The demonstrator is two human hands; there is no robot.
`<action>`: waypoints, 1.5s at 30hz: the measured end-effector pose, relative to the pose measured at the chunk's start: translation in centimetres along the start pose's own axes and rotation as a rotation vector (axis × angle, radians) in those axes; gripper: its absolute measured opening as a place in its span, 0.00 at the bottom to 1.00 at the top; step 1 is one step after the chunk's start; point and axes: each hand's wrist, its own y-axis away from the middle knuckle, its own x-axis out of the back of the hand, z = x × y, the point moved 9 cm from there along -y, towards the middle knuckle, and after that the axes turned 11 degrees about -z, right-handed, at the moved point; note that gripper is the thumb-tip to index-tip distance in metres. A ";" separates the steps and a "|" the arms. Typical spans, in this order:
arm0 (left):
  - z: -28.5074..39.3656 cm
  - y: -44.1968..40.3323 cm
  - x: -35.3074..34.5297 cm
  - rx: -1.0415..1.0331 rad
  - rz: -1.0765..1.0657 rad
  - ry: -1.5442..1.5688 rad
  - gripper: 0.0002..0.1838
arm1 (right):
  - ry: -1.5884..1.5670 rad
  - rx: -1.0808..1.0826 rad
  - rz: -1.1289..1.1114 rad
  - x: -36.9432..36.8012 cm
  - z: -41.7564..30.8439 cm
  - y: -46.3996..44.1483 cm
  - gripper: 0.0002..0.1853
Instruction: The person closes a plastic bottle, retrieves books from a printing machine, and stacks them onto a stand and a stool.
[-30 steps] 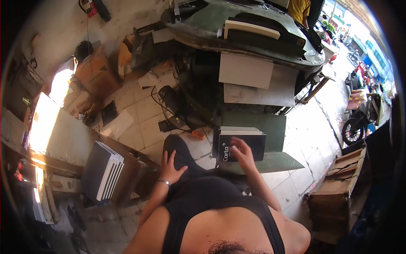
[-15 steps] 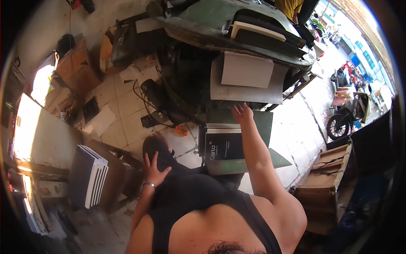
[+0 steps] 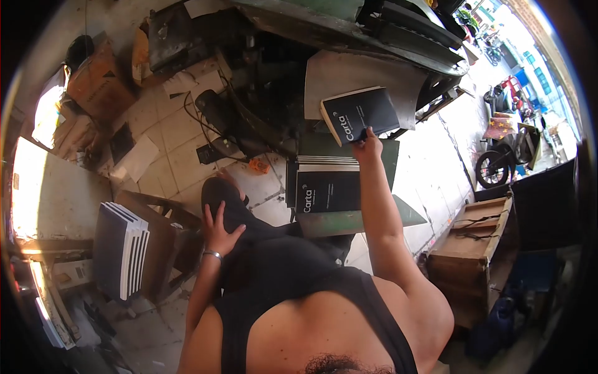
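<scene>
My right hand (image 3: 369, 146) grips the lower edge of a black book (image 3: 364, 112) with "Carta" printed on its cover. The thumb lies on the cover and the book is tilted over a grey metal plate (image 3: 317, 81) on the machine. Below my forearm, a stack of similar black books (image 3: 327, 192) rests on the machine's green shelf (image 3: 336, 223). My left hand (image 3: 221, 229), fingers spread, lies on my dark-clothed thigh (image 3: 215, 196) and holds nothing.
The dark green machine (image 3: 299, 25) fills the far side. At left, another stack of books (image 3: 121, 252) leans on a brown stand (image 3: 162, 234). A wooden box (image 3: 470, 240) stands at right, a motorcycle (image 3: 495, 167) beyond it. An orange object (image 3: 258, 166) lies on the tiles.
My right hand, earlier empty at the plate's front edge, now holds the black book over it. The white block that lay on the plate no longer shows. My left hand stays on my thigh.
</scene>
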 end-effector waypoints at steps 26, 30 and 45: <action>13.2 -11.7 -6.2 -0.326 -0.339 0.530 0.65 | 1.602 0.153 -0.051 4.8 -4.1 16.6 0.61; 13.1 -16.7 -13.6 -0.240 -0.484 0.721 0.75 | 1.332 -0.003 -0.182 10.1 -2.0 12.6 0.65; 13.3 -17.4 -19.7 -0.138 -0.763 0.852 0.86 | 0.828 -0.451 -0.525 9.8 0.4 10.6 0.60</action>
